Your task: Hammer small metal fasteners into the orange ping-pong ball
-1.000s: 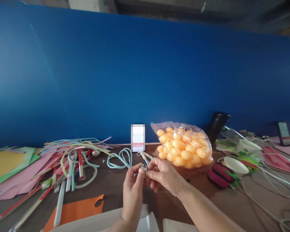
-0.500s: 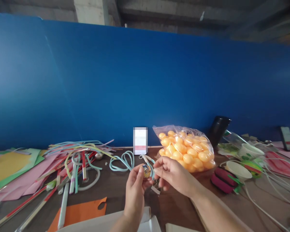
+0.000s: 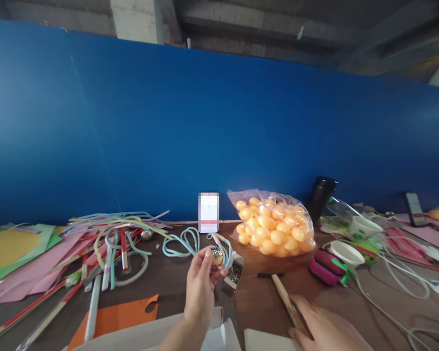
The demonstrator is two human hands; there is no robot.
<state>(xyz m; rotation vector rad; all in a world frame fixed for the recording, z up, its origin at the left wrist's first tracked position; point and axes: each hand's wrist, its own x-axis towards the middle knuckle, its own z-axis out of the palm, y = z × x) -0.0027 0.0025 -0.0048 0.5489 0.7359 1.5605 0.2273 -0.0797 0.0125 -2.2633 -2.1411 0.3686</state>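
My left hand (image 3: pixel 200 282) is closed, pinching a shiny metal ball (image 3: pixel 217 255) between thumb and fingers. Light-blue cord loops (image 3: pixel 226 246) lie just behind the ball. To the lower right, my right hand (image 3: pixel 324 324) has its thumb and fingers on either side of the wooden handle of a hammer (image 3: pixel 283 292), whose dark head rests on the table. The end of the handle is hidden by this hand. Between the hands stands a small white box (image 3: pixel 231 282) of small dark metal pieces, too small to name.
A clear bag of orange balls (image 3: pixel 274 229) sits behind the hammer. Tubes and sticks (image 3: pixel 122 243) lie heaped at left beside coloured sheets (image 3: pixel 18 248). Right of the hammer are a magenta pouch (image 3: pixel 325 268), a paper cup (image 3: pixel 346 253) and white cables (image 3: pixel 384 302).
My right hand has left the metal ball and moved right and down to the hammer handle. The small box and hammer now show. My left hand still holds the ball.
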